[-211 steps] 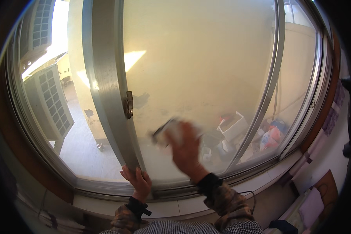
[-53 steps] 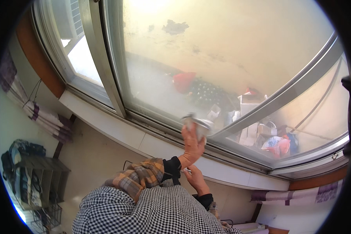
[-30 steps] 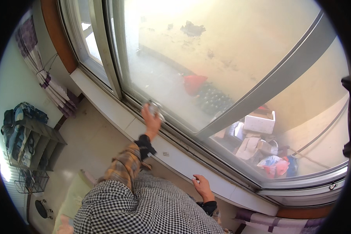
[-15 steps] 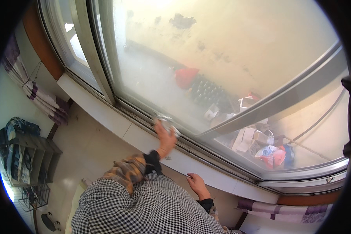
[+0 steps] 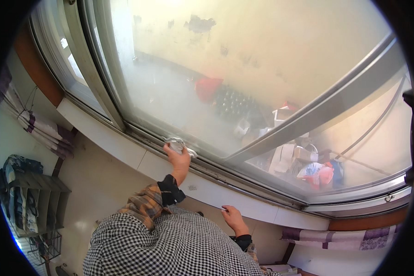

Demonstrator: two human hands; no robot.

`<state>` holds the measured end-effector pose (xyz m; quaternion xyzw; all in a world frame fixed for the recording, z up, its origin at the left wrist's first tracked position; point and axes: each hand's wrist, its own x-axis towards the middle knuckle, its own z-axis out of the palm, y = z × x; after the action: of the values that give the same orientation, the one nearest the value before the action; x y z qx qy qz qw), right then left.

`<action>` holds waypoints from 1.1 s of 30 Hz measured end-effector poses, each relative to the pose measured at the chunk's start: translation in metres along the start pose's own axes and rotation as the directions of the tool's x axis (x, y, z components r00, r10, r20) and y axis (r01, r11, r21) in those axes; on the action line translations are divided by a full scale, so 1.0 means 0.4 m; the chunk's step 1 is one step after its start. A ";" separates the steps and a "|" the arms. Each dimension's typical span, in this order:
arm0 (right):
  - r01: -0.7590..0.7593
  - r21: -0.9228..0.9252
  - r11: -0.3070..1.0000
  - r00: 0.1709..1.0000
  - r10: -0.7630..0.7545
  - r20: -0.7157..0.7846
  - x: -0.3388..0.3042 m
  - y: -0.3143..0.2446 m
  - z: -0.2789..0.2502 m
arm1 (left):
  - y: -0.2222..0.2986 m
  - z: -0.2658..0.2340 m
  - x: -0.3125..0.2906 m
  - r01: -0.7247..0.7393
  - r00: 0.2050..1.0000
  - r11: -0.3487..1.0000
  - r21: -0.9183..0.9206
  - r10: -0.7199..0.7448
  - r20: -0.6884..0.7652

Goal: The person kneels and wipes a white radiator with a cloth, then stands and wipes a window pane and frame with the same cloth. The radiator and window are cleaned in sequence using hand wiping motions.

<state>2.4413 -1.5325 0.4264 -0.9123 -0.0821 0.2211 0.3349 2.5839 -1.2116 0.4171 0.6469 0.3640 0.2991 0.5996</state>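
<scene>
Your left hand (image 5: pixel 179 161) is bent round a crumpled pale cloth (image 5: pixel 175 144), thumb on one side and fingers on the other. Your right hand (image 5: pixel 235 220) hangs well apart, near the sill (image 5: pixel 119 135), loosely curled, with a tiny white bit at its fingertips — whether you are pinching that, I cannot tell.

The cloth sits ahead of your left hand, at the lower window rail (image 5: pixel 211 166), and seems to touch it just where the glass pane (image 5: pixel 170 101) begins. It is a wad with no clear front; its longer way slants from upper left to lower right, roughly along the rail, and a loose end trails to the right.

The step in hand looks like wiping that bottom edge — a judgement from your grip and the cloth's place. The next move likely calls for light pressure along the rail, the cloth kept bunched into the corner. Beyond, the pane looks hazy low down, above the rail.
</scene>
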 end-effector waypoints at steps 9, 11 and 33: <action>0.321 0.237 0.917 0.902 -0.220 -0.371 -0.017 -0.227 -0.283 | 0.245 0.127 -0.421 -0.063 0.853 0.987 -0.151 0.132 0.506; 0.399 0.461 0.793 0.888 -0.209 -0.409 -0.066 -0.288 -0.363 | 0.329 0.112 -0.461 -0.200 0.741 0.962 -0.183 0.271 0.615; 0.323 -0.810 0.490 -0.173 -0.811 -0.559 -0.074 -0.477 -0.916 | 0.633 0.095 -0.358 -0.979 0.128 0.155 -0.133 0.973 0.192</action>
<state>2.5825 -1.6064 0.8088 -0.7210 -0.3136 -0.5926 0.1749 2.5640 -1.3555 0.6720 0.7648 -0.2133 0.5341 0.2903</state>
